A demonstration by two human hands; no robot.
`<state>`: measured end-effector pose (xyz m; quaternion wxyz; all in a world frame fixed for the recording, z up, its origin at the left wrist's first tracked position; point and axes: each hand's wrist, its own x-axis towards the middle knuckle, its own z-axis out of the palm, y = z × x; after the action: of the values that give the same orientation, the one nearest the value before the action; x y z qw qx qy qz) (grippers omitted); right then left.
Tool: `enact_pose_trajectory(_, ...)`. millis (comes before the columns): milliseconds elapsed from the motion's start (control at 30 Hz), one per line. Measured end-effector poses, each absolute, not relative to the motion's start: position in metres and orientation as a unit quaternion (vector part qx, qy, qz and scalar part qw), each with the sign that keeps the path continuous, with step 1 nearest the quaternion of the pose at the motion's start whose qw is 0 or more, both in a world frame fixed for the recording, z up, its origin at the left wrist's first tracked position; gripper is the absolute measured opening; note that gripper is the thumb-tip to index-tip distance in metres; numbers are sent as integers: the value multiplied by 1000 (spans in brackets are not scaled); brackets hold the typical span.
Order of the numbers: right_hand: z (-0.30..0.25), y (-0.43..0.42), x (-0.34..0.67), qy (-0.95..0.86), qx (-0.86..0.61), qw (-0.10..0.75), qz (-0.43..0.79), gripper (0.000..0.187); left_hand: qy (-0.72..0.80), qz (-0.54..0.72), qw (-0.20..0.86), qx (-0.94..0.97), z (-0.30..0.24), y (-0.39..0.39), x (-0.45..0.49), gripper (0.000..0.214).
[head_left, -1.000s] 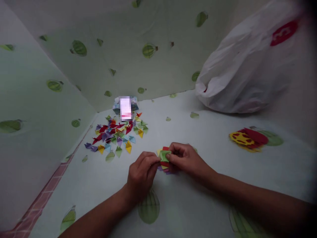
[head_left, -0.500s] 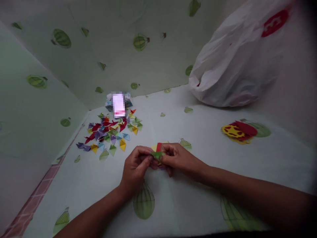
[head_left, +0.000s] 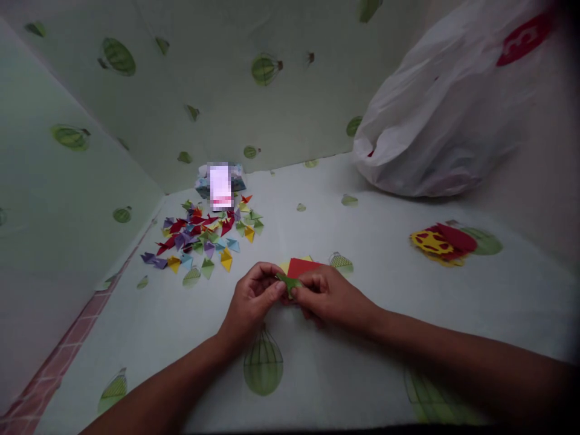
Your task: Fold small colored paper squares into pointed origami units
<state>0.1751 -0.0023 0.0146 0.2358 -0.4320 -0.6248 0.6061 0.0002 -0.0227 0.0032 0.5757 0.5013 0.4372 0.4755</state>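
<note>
Between my two hands is a small folded piece of green paper [head_left: 289, 283]. My left hand [head_left: 256, 294] pinches its left end between thumb and fingers. My right hand [head_left: 328, 293] is closed on its right side, thumb pressed near the lower edge. Just behind and beneath the hands lie sheets of paper, a red sheet [head_left: 303, 266] on top with a yellow edge showing. The hands partly cover these sheets. To the left, a pile of small folded paper pieces [head_left: 199, 232] in red, purple, green, yellow, blue and orange is spread on the surface.
Behind the pile, a lit phone [head_left: 220, 186] leans against a tissue box [head_left: 240, 177]. Red and yellow cut-out shapes [head_left: 441, 243] lie at the right. A large white plastic bag [head_left: 435, 121] stands at the back right against the wall [head_left: 303, 109].
The green paper has turned in my fingers and shows more of its shape. My right hand has shifted slightly, uncovering more of the red sheet. The camera view has moved a little.
</note>
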Motion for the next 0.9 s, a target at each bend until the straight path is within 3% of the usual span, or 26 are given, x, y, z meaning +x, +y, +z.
enact_pose_trajectory(233,18,-4,176,-697,-401,227,550,31,450,458,574,508,6,-22,-2,12)
enact_pose_trajectory(400,23,4,185,-675,-347,290,583,48,434,442,590,517,6,-16,-9,12)
enact_pose_trajectory(500,19,9,185,-616,-360,316,625,42,413,427,615,520,6,-14,-12,14)
enact_pose_trajectory(700,9,11,182,-500,-313,286,755,29,382,397,664,506,5,-13,-14,17)
enact_pose_trajectory(900,7,12,182,-480,-284,277,782,24,382,391,673,498,5,-14,-13,15)
